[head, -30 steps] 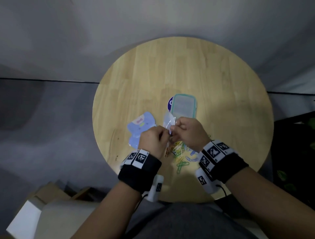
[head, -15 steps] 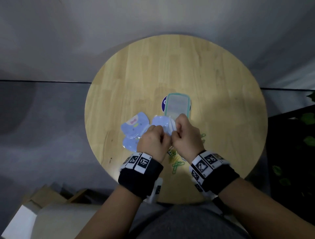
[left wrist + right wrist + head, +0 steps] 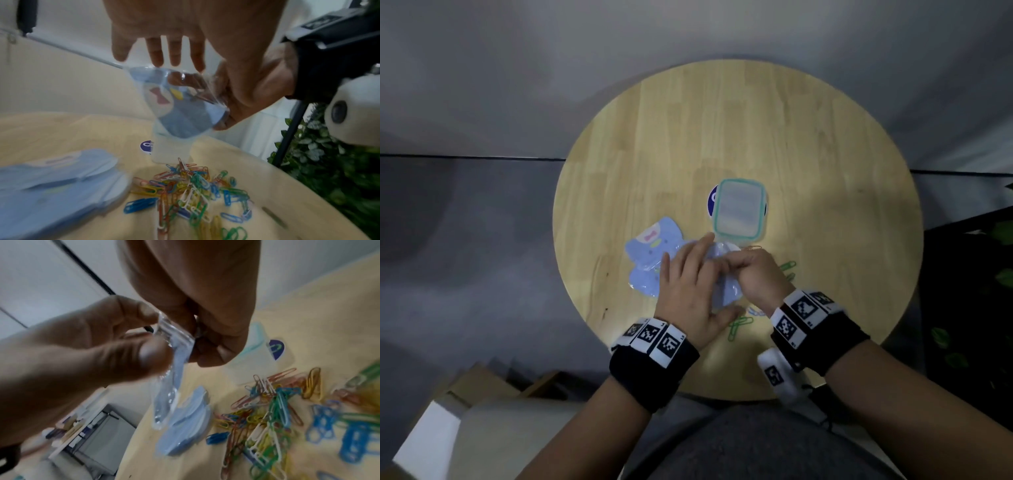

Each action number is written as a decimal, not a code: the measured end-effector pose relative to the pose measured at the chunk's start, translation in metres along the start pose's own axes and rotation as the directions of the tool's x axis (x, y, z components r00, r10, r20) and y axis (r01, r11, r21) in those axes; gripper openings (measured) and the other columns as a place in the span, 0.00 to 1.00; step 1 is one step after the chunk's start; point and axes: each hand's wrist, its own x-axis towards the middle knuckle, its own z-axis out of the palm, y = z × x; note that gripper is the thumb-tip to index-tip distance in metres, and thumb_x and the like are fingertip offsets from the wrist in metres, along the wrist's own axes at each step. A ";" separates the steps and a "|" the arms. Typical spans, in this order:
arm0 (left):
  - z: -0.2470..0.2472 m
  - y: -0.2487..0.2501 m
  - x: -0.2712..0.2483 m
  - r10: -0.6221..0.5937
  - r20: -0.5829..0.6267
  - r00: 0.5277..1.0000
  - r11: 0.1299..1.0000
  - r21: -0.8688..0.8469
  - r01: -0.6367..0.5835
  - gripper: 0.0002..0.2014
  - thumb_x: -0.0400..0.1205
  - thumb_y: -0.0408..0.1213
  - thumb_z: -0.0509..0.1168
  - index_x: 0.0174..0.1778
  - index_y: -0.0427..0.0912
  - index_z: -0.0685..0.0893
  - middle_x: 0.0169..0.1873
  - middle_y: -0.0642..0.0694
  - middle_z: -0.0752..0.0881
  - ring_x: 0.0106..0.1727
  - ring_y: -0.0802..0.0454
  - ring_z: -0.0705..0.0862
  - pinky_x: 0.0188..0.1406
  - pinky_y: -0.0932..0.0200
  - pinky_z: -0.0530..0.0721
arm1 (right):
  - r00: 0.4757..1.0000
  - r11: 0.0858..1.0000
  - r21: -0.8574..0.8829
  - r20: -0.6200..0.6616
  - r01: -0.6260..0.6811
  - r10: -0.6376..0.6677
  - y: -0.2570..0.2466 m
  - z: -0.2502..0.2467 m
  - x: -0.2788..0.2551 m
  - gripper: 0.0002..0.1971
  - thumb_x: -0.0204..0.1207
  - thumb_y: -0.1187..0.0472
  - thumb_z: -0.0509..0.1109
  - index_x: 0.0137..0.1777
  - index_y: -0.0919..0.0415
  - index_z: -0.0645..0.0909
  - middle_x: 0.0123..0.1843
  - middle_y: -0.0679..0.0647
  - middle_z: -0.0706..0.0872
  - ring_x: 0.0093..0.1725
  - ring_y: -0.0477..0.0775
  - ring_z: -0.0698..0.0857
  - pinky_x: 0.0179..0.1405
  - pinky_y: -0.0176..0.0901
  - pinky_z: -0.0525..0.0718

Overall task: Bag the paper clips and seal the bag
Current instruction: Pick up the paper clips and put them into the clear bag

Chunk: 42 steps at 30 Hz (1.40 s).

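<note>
Clips (image 3: 191, 191) lie heaped on the tabletop (image 3: 722, 144) at 6 o'clock, none bagged. Right fingers (image 3: 207, 345) pinch the bag (image 3: 180, 105); left fingers (image 3: 174, 55) spread loosely on it. Slick film may slip, mouth closing before loading.

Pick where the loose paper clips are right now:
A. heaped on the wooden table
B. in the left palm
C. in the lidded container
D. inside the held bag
A: the paper clips lie heaped on the table, below the bag held up by the right hand.
</note>
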 end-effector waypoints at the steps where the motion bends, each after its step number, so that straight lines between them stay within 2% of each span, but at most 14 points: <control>1: -0.001 -0.001 0.000 -0.024 0.043 0.999 0.999 0.032 0.023 0.37 0.64 0.62 0.67 0.65 0.48 0.68 0.79 0.43 0.62 0.78 0.41 0.56 0.75 0.32 0.51 | 0.999 0.998 -0.062 0.036 -0.008 0.011 -0.001 -0.001 0.000 0.22 0.72 0.79 0.61 0.30 0.54 0.87 0.46 0.56 0.85 0.49 0.53 0.82 0.61 0.54 0.81; 4: -0.001 -0.003 0.002 -0.101 0.093 0.991 0.994 0.054 0.096 0.54 0.56 0.65 0.65 0.76 0.46 0.56 0.77 0.47 0.65 0.80 0.45 0.53 0.74 0.29 0.43 | 0.991 0.995 -0.101 0.131 0.000 0.014 0.004 0.000 -0.003 0.16 0.72 0.80 0.63 0.41 0.62 0.88 0.45 0.55 0.86 0.48 0.43 0.84 0.62 0.44 0.80; 7: 0.008 -0.002 0.000 -0.143 0.056 0.988 0.989 0.042 0.140 0.49 0.54 0.58 0.65 0.73 0.44 0.63 0.60 0.46 0.78 0.69 0.42 0.72 0.75 0.30 0.50 | 0.981 0.989 -0.147 0.191 0.012 0.016 0.009 0.006 -0.015 0.12 0.73 0.77 0.66 0.54 0.70 0.86 0.46 0.56 0.86 0.45 0.42 0.82 0.52 0.34 0.78; 10: 0.020 -0.006 -0.008 -0.189 0.044 0.981 0.982 0.037 0.188 0.42 0.55 0.55 0.66 0.66 0.43 0.70 0.52 0.48 0.81 0.60 0.42 0.79 0.75 0.35 0.58 | 0.980 0.992 0.052 0.168 -0.119 0.109 0.015 -0.002 -0.021 0.11 0.76 0.67 0.68 0.57 0.67 0.85 0.49 0.55 0.86 0.43 0.44 0.83 0.44 0.32 0.80; 12: 0.024 -0.011 -0.013 -0.230 0.076 0.970 0.973 0.030 0.228 0.41 0.56 0.57 0.64 0.65 0.41 0.72 0.52 0.47 0.82 0.58 0.41 0.80 0.75 0.37 0.61 | 0.977 0.978 0.092 0.117 -0.189 0.178 0.017 -0.016 -0.019 0.10 0.77 0.57 0.68 0.53 0.56 0.88 0.46 0.51 0.87 0.40 0.46 0.84 0.39 0.35 0.79; 14: 0.024 -0.016 -0.017 -0.249 0.116 0.962 0.969 0.023 0.248 0.41 0.56 0.57 0.64 0.65 0.40 0.73 0.53 0.45 0.82 0.58 0.41 0.80 0.76 0.39 0.59 | 0.990 0.988 -0.097 -0.088 -0.121 0.112 0.026 -0.039 -0.008 0.06 0.73 0.57 0.73 0.48 0.54 0.88 0.46 0.53 0.87 0.44 0.51 0.84 0.40 0.39 0.78; 16: 0.023 -0.018 -0.021 -0.245 0.139 0.959 0.969 0.005 0.247 0.41 0.57 0.55 0.66 0.65 0.39 0.72 0.53 0.45 0.81 0.59 0.41 0.79 0.77 0.41 0.57 | 0.970 0.857 -0.496 -0.241 -0.141 0.020 0.042 -0.062 0.007 0.17 0.65 0.58 0.79 0.54 0.54 0.83 0.55 0.55 0.83 0.52 0.56 0.83 0.48 0.42 0.80; 18: 0.022 -0.019 -0.026 -0.247 0.133 0.960 0.966 -0.043 0.254 0.41 0.56 0.57 0.66 0.64 0.39 0.72 0.52 0.44 0.81 0.58 0.42 0.78 0.76 0.40 0.59 | 0.985 0.564 -0.807 -0.153 -0.172 0.082 0.060 -0.075 0.016 0.41 0.58 0.52 0.82 0.71 0.52 0.70 0.71 0.58 0.70 0.66 0.61 0.74 0.63 0.51 0.78; 21: 0.026 -0.018 -0.032 -0.262 0.042 0.964 0.954 -0.138 0.265 0.41 0.56 0.59 0.65 0.61 0.37 0.73 0.50 0.42 0.79 0.53 0.44 0.73 0.64 0.38 0.75 | 0.987 0.371 -0.919 -0.089 -0.133 0.136 0.080 -0.074 0.020 0.53 0.55 0.51 0.84 0.78 0.54 0.59 0.76 0.59 0.62 0.73 0.65 0.65 0.68 0.59 0.75; 26: 0.032 -0.015 -0.038 -0.296 0.081 0.952 0.925 -0.223 0.307 0.42 0.54 0.59 0.69 0.62 0.41 0.70 0.51 0.46 0.78 0.54 0.44 0.79 0.54 0.64 0.70 | 0.990 0.413 -0.906 -0.128 -0.093 -0.058 0.094 -0.065 0.025 0.23 0.69 0.66 0.73 0.65 0.64 0.74 0.63 0.64 0.76 0.62 0.68 0.78 0.57 0.55 0.80; 30: 0.038 -0.008 -0.032 -0.328 0.226 0.917 0.926 -0.116 0.360 0.47 0.54 0.62 0.68 0.68 0.43 0.68 0.55 0.47 0.77 0.58 0.45 0.77 0.59 0.56 0.72 | 0.993 0.425 -0.903 -0.097 -0.060 -0.067 0.094 -0.070 0.024 0.12 0.73 0.66 0.68 0.56 0.67 0.80 0.57 0.66 0.82 0.56 0.68 0.82 0.53 0.51 0.79; 33: 0.047 -0.008 -0.025 -0.318 0.262 0.911 0.932 -0.092 0.351 0.47 0.55 0.59 0.73 0.68 0.42 0.67 0.57 0.45 0.76 0.60 0.43 0.76 0.61 0.54 0.73 | 0.982 0.557 -0.824 -0.172 -0.103 -0.074 0.085 -0.077 0.021 0.10 0.71 0.66 0.70 0.52 0.67 0.84 0.52 0.66 0.87 0.54 0.66 0.84 0.51 0.46 0.80; 39: 0.051 0.001 -0.001 -0.282 0.189 0.941 0.932 -0.178 0.315 0.49 0.53 0.64 0.66 0.69 0.42 0.68 0.54 0.43 0.78 0.57 0.41 0.78 0.59 0.50 0.77 | 0.951 0.957 -0.247 -0.301 -0.154 0.075 0.041 -0.072 -0.005 0.06 0.64 0.72 0.78 0.36 0.65 0.84 0.29 0.57 0.81 0.30 0.54 0.80 0.36 0.44 0.84; 42: 0.054 0.008 0.006 -0.225 0.135 0.965 0.932 -0.259 0.254 0.52 0.55 0.63 0.69 0.72 0.39 0.66 0.58 0.43 0.77 0.60 0.40 0.77 0.63 0.47 0.76 | 0.959 0.993 0.065 -0.260 -0.101 0.115 0.012 -0.060 -0.017 0.10 0.65 0.77 0.76 0.32 0.64 0.81 0.28 0.60 0.81 0.24 0.53 0.78 0.27 0.40 0.83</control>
